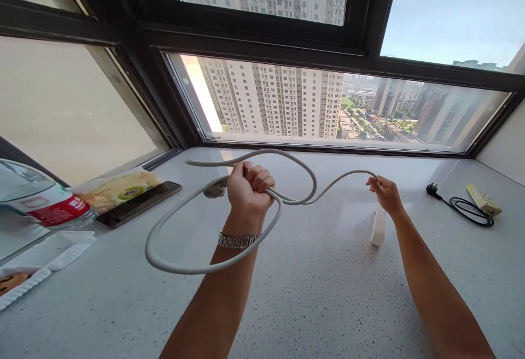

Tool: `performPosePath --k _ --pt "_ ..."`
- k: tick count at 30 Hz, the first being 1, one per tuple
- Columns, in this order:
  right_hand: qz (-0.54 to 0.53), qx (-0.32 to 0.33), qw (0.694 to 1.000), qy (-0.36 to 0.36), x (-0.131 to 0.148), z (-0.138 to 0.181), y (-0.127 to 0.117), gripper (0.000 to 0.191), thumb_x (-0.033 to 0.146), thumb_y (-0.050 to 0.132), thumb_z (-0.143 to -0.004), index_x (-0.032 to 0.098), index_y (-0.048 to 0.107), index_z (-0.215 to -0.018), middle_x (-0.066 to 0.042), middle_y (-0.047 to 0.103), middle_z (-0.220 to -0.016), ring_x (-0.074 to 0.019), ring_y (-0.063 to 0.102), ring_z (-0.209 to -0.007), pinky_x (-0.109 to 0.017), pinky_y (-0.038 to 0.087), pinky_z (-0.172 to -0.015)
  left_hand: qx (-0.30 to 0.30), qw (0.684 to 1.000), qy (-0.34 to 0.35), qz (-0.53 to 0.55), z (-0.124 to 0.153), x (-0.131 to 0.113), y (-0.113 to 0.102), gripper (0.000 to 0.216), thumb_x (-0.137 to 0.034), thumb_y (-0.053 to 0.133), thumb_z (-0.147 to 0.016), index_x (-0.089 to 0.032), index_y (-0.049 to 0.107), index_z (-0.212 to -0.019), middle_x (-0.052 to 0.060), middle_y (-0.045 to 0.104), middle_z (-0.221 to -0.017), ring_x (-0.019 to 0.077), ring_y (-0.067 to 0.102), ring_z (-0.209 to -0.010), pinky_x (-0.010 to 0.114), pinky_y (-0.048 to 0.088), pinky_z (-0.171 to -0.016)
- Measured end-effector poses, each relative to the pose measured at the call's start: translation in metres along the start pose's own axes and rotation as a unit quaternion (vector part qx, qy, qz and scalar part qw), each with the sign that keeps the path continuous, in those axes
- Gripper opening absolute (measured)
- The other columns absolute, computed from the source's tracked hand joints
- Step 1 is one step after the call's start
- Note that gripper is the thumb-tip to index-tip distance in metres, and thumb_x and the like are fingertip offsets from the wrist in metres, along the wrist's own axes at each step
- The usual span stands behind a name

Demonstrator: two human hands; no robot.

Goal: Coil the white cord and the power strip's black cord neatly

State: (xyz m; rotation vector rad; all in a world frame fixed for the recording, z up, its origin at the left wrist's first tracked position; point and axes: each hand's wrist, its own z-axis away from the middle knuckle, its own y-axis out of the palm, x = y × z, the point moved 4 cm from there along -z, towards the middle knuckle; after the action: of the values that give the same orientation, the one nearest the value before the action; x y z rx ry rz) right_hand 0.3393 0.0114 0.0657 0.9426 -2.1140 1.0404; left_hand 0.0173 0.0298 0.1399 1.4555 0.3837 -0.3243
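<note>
My left hand [248,190] is a closed fist around a thick white cable [192,267], holding two loops of it together above the speckled white sill [320,293]. A metal watch sits on that wrist. The cable runs on in an arc to my right hand [385,194], which pinches it near its far end. Just below the right hand hangs the cable's flat white end piece [378,228]. A grey plug [215,188] of the cable shows just left of my left fist.
A dark phone [139,201] under a yellow snack packet [115,187] lies at the left, beside a water bottle [39,198] and white packaging [49,258]. At the right lie a black cord with plug [463,206] and a yellowish power strip [484,199]. A large window stands behind.
</note>
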Motion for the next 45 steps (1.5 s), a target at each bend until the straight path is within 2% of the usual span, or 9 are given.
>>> performPosePath --k 6,11,20,24,28,34,38,42,45 --pt "-0.101 -0.028 0.994 -0.031 -0.007 0.0 0.007 0.06 0.072 0.044 -0.081 0.016 0.062 -0.067 0.001 0.044 -0.057 -0.014 0.043 -0.059 -0.029 0.038 -0.06 -0.026 0.996 0.072 0.055 -0.001 -0.037 -0.009 0.048 -0.032 0.021 -0.1 -0.018 0.027 -0.055 -0.007 0.02 -0.037 0.0033 0.018 -0.029 0.014 0.018 -0.028" --pt "-0.105 -0.132 0.98 -0.103 0.022 0.001 -0.009 0.046 0.039 0.053 -0.081 0.02 0.032 -0.044 0.004 0.03 -0.047 -0.0118 0.031 -0.052 -0.028 0.029 -0.053 0.013 0.999 0.049 0.005 -0.006 -0.034 -0.009 0.046 -0.03 0.024 -0.099 -0.018 0.026 -0.055 -0.008 0.02 -0.038 0.0029 0.017 -0.029 0.014 0.015 -0.028" --pt "0.017 0.045 0.924 -0.379 0.146 0.045 -0.046 0.043 0.013 0.054 -0.069 0.02 0.018 -0.046 0.007 0.016 -0.045 -0.0097 0.013 -0.046 -0.028 0.019 -0.047 0.031 0.951 0.239 -0.194 0.005 -0.006 0.006 0.043 -0.033 0.044 -0.094 -0.019 0.03 -0.056 -0.009 0.02 -0.045 0.0034 0.015 -0.033 0.018 0.011 -0.032" --pt "-0.023 0.148 0.905 -0.398 0.174 0.068 -0.038 0.042 0.015 0.052 -0.075 0.02 0.019 -0.049 0.007 0.017 -0.046 -0.0098 0.014 -0.043 -0.029 0.019 -0.044 0.098 0.884 0.303 -0.343 0.013 0.016 0.009 0.039 -0.037 0.052 -0.09 -0.02 0.035 -0.059 -0.008 0.027 -0.047 0.0052 0.024 -0.036 0.019 0.017 -0.034" --pt "-0.101 0.21 0.896 -0.377 0.18 0.074 -0.024 0.045 0.02 0.05 -0.082 0.021 0.017 -0.052 0.007 0.016 -0.046 -0.0096 0.016 -0.041 -0.028 0.02 -0.043 0.226 0.747 0.366 -0.508 0.034 0.045 0.017 0.036 -0.037 0.055 -0.088 -0.02 0.04 -0.06 -0.006 0.032 -0.051 0.0078 0.029 -0.044 0.022 0.024 -0.041" --pt "-0.182 0.241 0.885 -0.355 0.178 0.07 -0.006 0.049 0.027 0.053 -0.087 0.02 0.025 -0.048 0.007 0.021 -0.044 -0.008 0.021 -0.038 -0.025 0.023 -0.041 0.389 0.633 0.311 -0.593 0.076 0.09 0.02 0.024 -0.028 0.044 -0.09 -0.018 0.043 -0.068 -0.007 0.035 -0.053 0.0065 0.024 -0.048 0.021 0.022 -0.044" --pt "-0.265 0.137 0.913 -0.279 0.173 0.067 0.005 0.046 0.037 0.056 -0.089 0.019 0.04 -0.05 0.005 0.036 -0.045 -0.0072 0.031 -0.038 -0.022 0.027 -0.039 0.43 0.595 0.305 -0.607 0.084 0.108 0.011 0.013 -0.03 0.047 -0.086 -0.018 0.051 -0.086 -0.005 0.051 -0.06 0.0071 0.035 -0.049 0.021 0.026 -0.047" --pt "-0.311 -0.054 0.931 -0.181 0.164 0.07 0.017 0.041 0.034 0.053 -0.092 0.018 0.046 -0.055 0.004 0.043 -0.049 -0.0088 0.039 -0.043 -0.022 0.032 -0.042 0.431 0.611 0.301 -0.592 0.079 0.113 0.006 0.023 -0.033 0.058 -0.078 -0.018 0.052 -0.094 -0.003 0.056 -0.064 0.0084 0.04 -0.049 0.021 0.03 -0.048" --pt "-0.284 -0.103 0.938 -0.173 0.164 0.073 0.024 0.04 0.032 0.051 -0.093 0.019 0.042 -0.056 0.004 0.042 -0.051 -0.0112 0.042 -0.048 -0.025 0.036 -0.047 0.442 0.632 0.297 -0.563 0.077 0.112 0.009 0.031 -0.034 0.062 -0.073 -0.017 0.053 -0.098 -0.003 0.055 -0.064 0.0088 0.041 -0.049 0.021 0.032 -0.047"
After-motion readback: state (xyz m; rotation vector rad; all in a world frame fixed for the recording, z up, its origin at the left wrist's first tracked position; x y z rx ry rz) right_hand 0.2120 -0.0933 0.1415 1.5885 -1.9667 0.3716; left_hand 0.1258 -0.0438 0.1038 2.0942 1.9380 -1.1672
